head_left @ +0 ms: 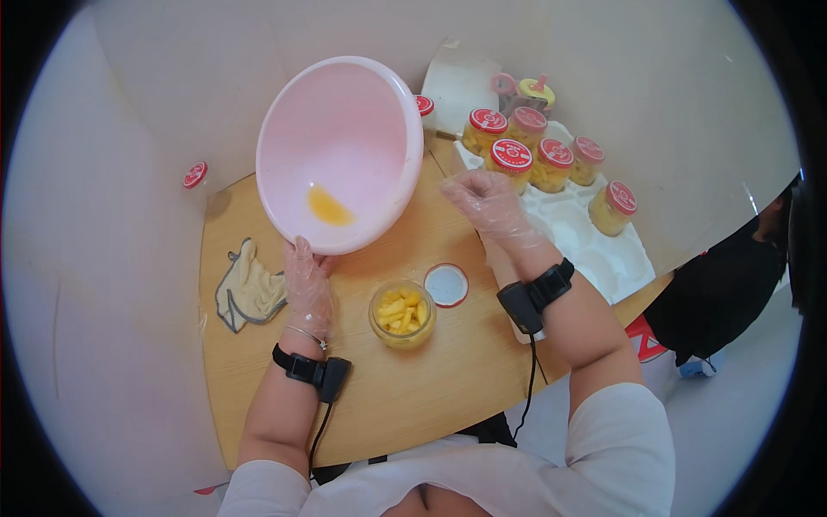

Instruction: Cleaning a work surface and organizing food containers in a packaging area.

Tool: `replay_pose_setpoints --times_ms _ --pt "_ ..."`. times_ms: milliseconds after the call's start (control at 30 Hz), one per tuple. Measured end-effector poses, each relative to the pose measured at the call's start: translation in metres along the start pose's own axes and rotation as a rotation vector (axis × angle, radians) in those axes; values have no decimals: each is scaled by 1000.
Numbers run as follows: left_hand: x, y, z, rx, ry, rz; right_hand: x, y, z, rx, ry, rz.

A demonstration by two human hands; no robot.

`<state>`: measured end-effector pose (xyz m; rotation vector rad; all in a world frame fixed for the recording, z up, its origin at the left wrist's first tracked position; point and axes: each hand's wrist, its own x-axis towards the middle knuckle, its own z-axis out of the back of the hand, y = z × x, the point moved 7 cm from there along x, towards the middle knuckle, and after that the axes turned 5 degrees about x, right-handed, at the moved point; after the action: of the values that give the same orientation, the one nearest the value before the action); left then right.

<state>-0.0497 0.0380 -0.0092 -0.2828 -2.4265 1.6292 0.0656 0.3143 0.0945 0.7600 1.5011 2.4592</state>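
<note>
My left hand, in a clear plastic glove, grips the near rim of a pink basin. The basin is tilted toward me, with a small pool of yellow liquid low inside it. To the right of the basin, my gloved right hand is raised with its fingers curled closed; whatever they may hold is hidden. Below the basin, an open glass jar full of yellow fruit pieces stands on the table. Beside that jar lies a round lid, pale inner side up.
Several red-lidded jars of yellow fruit stand at the back right on a white moulded tray. A beige cloth glove lies at the left of the wooden table. Another red-lidded jar is at the far left. A person in black is at the right.
</note>
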Motion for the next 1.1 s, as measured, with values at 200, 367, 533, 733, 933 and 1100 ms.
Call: replay_pose_setpoints --times_ms 200,367,533,733,933,1100 --pt "-5 -8 -6 42 -7 37 1 -8 -2 20 -4 -60" --pt "-5 0 -6 58 -48 135 -1 -5 -1 -15 15 -64" --pt "-8 -3 0 71 -49 162 -1 -1 -14 -14 42 20" --pt "-5 5 -1 88 -24 191 -3 -9 -6 52 7 5" --pt "-4 6 4 59 -31 204 -3 -8 -11 87 42 -64" --pt "-6 6 1 62 -51 188 -4 -8 -9 86 22 -31"
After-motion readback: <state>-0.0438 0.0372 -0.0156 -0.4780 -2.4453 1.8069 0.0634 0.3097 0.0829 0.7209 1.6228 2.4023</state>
